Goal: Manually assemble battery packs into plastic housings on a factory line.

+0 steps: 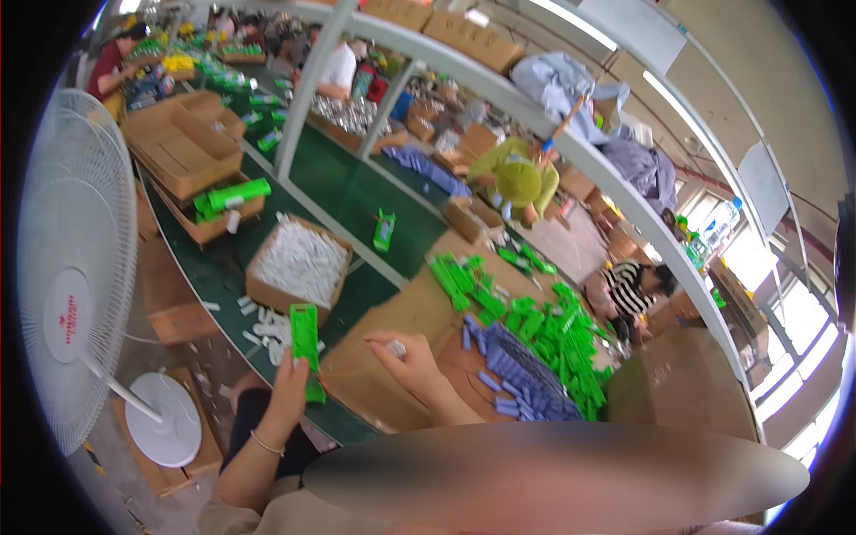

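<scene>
1. Near the lower centre of the frame, a green plastic part point(304, 334) is held by the left hand point(287, 388); the fingers are closed around its lower portion, and its long body is kept roughly upright.
2. Right of it, a small white piece point(396, 349) is held by the right hand point(416, 367) between bent fingers; the exact grip is too blurred to be told.
3. The two hands are set apart, with a brown cardboard sheet point(379, 323) seen between and beyond them.
4. Just above the left hand, an open carton point(267, 290) is filled with white pieces; more loose white pieces point(273, 329) are scattered beside it on the dark green surface point(325, 183).
5. Right of centre, a heap of green parts point(566, 343) is spread, bordered on its lower left by blue cylindrical pieces point(526, 370).
6. A single green part point(384, 230) is left lying above the sheet.
7. The left edge is taken up by a white fan point(76, 276).
8. Toward the upper right, a yellow-green cap point(518, 182) is worn by a co-worker bent forward.
</scene>
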`<state>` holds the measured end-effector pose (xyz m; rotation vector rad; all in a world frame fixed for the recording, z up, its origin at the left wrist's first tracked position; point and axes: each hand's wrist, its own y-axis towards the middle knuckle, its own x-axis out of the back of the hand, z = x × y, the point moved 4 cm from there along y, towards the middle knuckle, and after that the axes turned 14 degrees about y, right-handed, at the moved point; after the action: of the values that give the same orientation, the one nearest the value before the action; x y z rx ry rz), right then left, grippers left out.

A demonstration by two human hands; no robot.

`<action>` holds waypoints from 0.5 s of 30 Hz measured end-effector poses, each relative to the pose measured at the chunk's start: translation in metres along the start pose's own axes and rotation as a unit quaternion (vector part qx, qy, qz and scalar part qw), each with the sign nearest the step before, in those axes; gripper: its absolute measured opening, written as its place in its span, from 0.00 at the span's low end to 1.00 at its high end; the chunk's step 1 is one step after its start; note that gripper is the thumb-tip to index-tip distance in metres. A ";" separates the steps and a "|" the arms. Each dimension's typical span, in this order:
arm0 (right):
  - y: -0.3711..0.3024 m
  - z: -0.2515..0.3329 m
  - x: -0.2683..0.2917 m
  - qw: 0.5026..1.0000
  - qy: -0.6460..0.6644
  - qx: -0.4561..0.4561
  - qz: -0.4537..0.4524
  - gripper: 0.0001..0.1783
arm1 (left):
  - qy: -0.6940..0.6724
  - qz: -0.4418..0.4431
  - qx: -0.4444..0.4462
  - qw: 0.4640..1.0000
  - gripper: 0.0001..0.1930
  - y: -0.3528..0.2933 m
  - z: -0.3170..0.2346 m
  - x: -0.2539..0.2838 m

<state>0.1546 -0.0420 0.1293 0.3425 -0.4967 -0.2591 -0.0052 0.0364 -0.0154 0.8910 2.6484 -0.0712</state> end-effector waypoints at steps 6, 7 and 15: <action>-0.003 -0.012 0.002 0.947 0.274 -0.161 0.042 0.05 | 0.027 0.001 -0.001 1.000 0.21 0.005 -0.013 -0.001; 0.001 -0.012 0.001 0.956 0.252 -0.140 0.054 0.05 | 0.029 -0.013 0.013 0.999 0.20 0.006 -0.007 0.002; 0.012 -0.018 0.003 0.965 0.200 -0.017 0.167 0.14 | 0.090 0.003 0.026 0.996 0.21 0.011 0.009 0.007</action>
<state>0.1686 -0.0275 0.1201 0.2638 -0.1453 0.1302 -0.0013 0.0484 -0.0253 0.9632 2.8223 -0.0624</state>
